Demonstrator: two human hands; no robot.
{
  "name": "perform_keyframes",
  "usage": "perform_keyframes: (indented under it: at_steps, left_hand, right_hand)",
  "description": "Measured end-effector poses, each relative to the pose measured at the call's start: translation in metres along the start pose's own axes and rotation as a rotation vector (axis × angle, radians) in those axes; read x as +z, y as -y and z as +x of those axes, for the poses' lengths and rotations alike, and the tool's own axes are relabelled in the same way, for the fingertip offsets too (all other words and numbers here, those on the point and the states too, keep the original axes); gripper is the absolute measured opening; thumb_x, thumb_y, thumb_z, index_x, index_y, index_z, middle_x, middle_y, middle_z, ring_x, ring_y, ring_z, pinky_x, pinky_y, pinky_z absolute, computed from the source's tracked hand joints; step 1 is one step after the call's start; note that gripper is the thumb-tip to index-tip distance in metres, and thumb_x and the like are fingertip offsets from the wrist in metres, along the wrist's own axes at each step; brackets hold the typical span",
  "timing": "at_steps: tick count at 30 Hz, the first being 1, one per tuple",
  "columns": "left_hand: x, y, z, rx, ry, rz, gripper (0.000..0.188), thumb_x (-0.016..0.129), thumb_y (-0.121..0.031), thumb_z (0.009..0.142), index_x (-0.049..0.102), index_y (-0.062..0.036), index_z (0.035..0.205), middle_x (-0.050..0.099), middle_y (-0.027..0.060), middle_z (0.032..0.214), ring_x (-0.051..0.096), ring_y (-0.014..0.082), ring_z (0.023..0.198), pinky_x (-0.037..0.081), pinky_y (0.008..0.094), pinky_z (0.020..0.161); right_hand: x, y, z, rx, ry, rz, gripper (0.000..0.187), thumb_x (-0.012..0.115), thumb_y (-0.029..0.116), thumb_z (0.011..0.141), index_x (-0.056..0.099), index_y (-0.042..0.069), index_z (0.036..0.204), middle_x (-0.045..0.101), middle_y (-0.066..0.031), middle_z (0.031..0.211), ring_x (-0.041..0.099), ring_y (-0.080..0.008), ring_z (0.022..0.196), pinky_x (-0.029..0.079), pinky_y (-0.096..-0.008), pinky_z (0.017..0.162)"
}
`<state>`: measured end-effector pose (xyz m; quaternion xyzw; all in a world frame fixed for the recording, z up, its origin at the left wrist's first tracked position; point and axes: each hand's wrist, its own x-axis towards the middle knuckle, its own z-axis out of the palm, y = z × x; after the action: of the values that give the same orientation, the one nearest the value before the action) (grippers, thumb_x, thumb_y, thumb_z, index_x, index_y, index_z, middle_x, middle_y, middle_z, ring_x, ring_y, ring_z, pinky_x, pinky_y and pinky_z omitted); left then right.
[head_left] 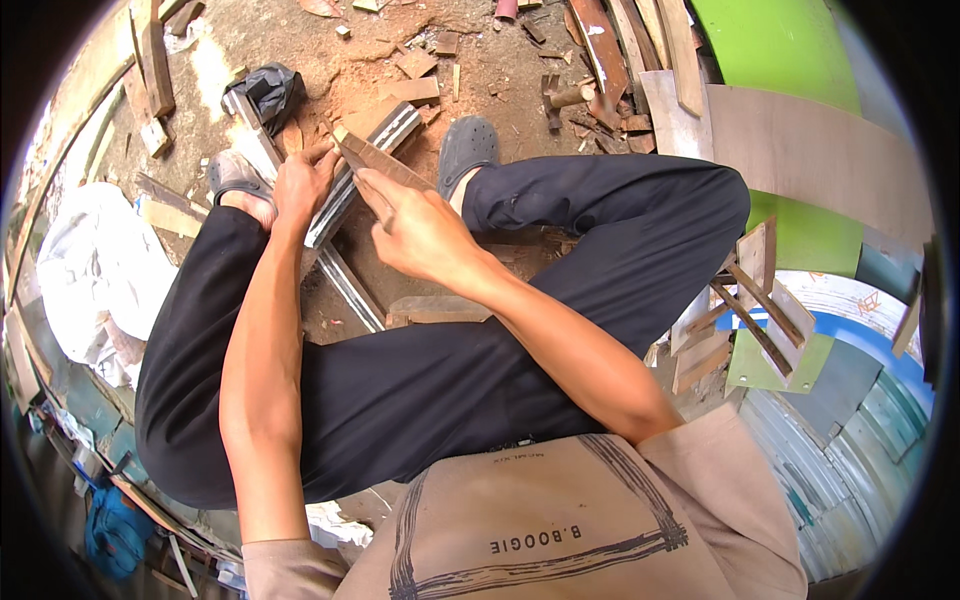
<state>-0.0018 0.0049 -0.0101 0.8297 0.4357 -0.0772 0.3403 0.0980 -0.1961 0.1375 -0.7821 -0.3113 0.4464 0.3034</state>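
Left hand (303,183) pinches far end of wood strip (385,162) | right hand (420,232) grips near end | strip's long axis runs diagonally, upper-left to lower-right, over metal rail (345,190).

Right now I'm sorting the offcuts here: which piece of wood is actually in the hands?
The thin brown strip, pinched between the left hand and right hand above the grooved moulding; the other scraps lie loose on the sawdust.
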Motion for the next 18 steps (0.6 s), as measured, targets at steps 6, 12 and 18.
perform_keyframes:
  at_steps: [6,12,18]
  left_hand:
    - [0.005,0.002,0.001,0.014,-0.021,-0.020,0.040,0.068,-0.048,0.094,0.079,-0.0179,0.117,0.075,0.0227,0.107,0.071,0.0420,0.104,0.054,0.0475,0.091]
    - [0.002,0.000,0.004,0.003,-0.013,0.005,0.043,0.067,-0.049,0.095,0.078,-0.0163,0.120,0.074,0.0261,0.104,0.072,0.0425,0.104,0.055,0.0478,0.090]
    - [-0.002,-0.004,-0.002,0.024,-0.013,-0.022,0.042,0.067,-0.047,0.095,0.078,-0.0139,0.119,0.074,0.0268,0.104,0.072,0.0428,0.103,0.055,0.0473,0.089]
  right_hand:
    - [-0.048,0.007,-0.113,-0.274,-0.122,0.089,0.068,0.064,0.009,0.085,0.048,0.007,0.151,0.071,-0.0282,0.088,0.071,-0.0449,0.089,0.057,-0.0521,0.079]
    - [0.009,-0.016,0.021,-0.086,-0.069,0.047,0.060,0.061,0.009,0.084,0.055,0.004,0.144,0.071,-0.0277,0.100,0.068,-0.0444,0.073,0.055,-0.0488,0.073]
    - [-0.054,0.016,-0.113,-0.194,-0.048,0.045,0.073,0.065,0.001,0.080,0.048,0.007,0.151,0.072,-0.0289,0.106,0.070,-0.0452,0.091,0.058,-0.0498,0.080]
